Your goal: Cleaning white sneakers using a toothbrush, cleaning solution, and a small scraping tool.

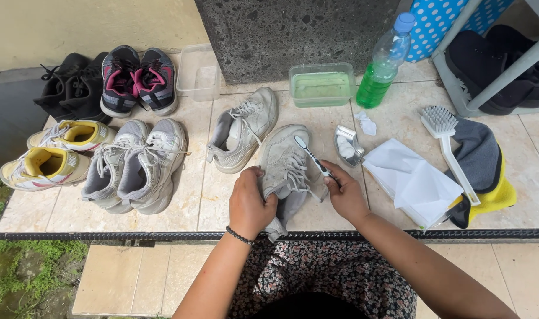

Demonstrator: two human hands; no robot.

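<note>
A clear plastic bottle [386,62] of green liquid, blue-capped, stands beside a green-filled tub [322,84].

Both hands fwd, forearms converging; left hand [250,202] clenched, right hand [344,194] in pinch grip.

Far left corner of the tiled desk [181,207]: black shoes [68,85], beside them pink-lined grey trainers [136,80]. Left edge: yellow-lined pair [57,150], then pale grey pair [136,165]. Far edge: clear empty tub [199,74], tub of green liquid [322,85], green-filled bottle [384,62]. Right side: white scrub brush [449,145] on grey-yellow cloth [488,171], white paper [414,180].
</note>
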